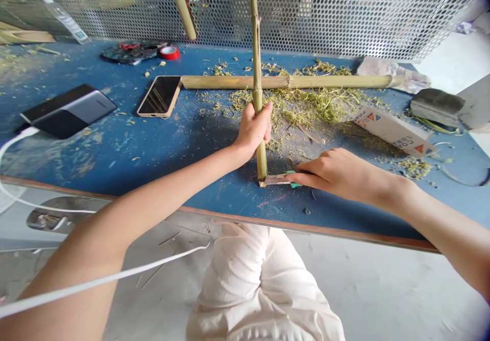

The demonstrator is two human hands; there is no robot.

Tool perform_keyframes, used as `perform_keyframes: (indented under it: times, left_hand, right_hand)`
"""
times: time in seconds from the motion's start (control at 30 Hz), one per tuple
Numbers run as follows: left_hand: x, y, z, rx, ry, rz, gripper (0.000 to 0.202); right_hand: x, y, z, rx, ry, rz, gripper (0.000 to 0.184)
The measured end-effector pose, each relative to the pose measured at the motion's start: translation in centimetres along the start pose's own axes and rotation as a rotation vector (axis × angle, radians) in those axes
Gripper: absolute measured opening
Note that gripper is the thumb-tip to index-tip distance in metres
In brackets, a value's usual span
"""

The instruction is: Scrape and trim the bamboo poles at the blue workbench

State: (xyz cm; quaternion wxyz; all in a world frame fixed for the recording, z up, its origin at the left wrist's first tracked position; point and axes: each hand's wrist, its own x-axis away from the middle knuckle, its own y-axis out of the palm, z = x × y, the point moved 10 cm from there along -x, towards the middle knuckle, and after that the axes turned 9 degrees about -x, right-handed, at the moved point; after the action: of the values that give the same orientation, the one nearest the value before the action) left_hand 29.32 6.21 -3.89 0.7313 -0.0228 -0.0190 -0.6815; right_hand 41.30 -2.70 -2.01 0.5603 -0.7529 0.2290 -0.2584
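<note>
Bamboo pole [256, 65] — left hand [252, 130] clamped round it, right hand [329, 173] pinching green-handled cutter [291, 179]

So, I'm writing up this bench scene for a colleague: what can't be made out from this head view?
Green-handled tool: the right hand covers most of its grip.
Upright bamboo pole: the top edge of the view cuts off its upper end, and the left hand hides a stretch of it.
Perforated metal screen: shapes behind it are too blurred to name.
Dark heap beside the red tape roll: too unclear to identify.
</note>
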Motion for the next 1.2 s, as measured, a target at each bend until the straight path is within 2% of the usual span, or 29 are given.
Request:
perform_keyframes:
  times: [0.2,0.37,0.43,0.6,0.87,1.2]
  left_hand:
    - [0.2,-0.11,0.16,-0.01,-0.001,0.008,0.023]
    - [0.16,0.07,0.0,0.029,-0.044,-0.005,0.041]
    - [0.03,0.07,0.03,0.055,-0.021,-0.008,0.044]
    - [-0.11,-0.08,0.41,0.051,0.094,-0.002,0.043]
    - [0.03,-0.06,0.47,-0.012,0.061,0.006,0.038]
    - [-0.06,0.0,0.45,0.013,0.087,0.007,0.039]
  right_hand:
    - [0.05,-0.49,0.09,-0.111,-0.018,0.021,0.078]
    - [-0.01,-0.72,0.27,-0.168,-0.001,0.039,0.08]
    - [0.01,-0.59,0.24,-0.154,0.0,0.034,0.081]
    - [0.11,-0.28,0.3,-0.073,0.008,0.04,0.081]
    - [0.26,-0.39,0.11,0.013,-0.009,0.085,0.08]
    - [0.49,-0.59,-0.25,0.11,0.07,0.141,0.082]
